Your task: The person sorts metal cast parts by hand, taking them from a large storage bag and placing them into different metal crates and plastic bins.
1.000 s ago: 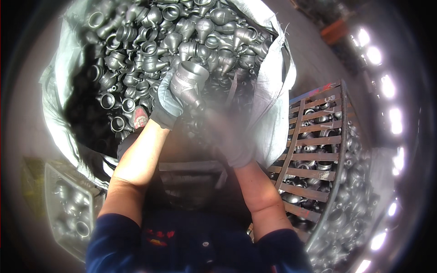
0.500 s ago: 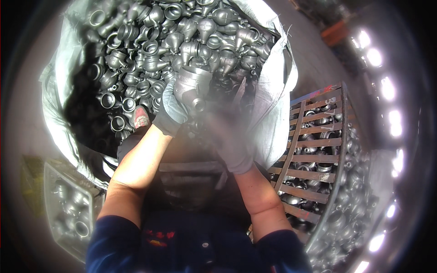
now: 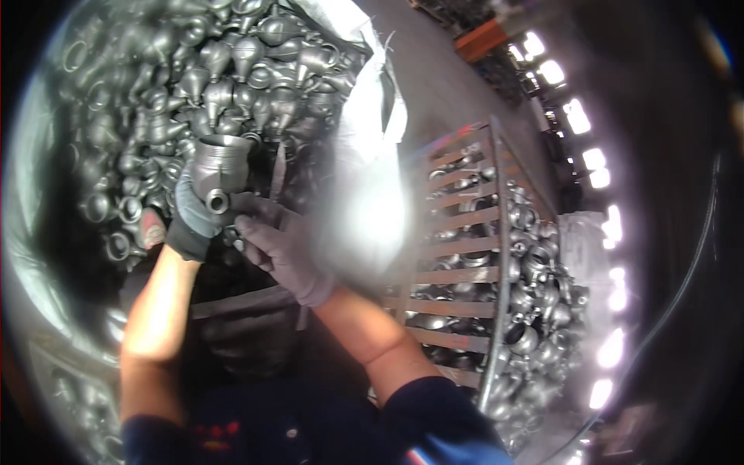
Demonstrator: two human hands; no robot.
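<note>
A grey metal fitting (image 3: 219, 165) is held over the heap of similar fittings (image 3: 217, 62), wide mouth up, small round opening toward the wearer. The left hand (image 3: 194, 209), gloved, has its fingers curled around the fitting's side. The right hand's (image 3: 283, 248) gloved fingers are half bent just beside that opening; I can't tell whether they grip anything. A white sack (image 3: 381, 116) surrounds the heap; a slatted crate (image 3: 461, 249) of more metal parts (image 3: 535, 271) stands to the right.
</note>
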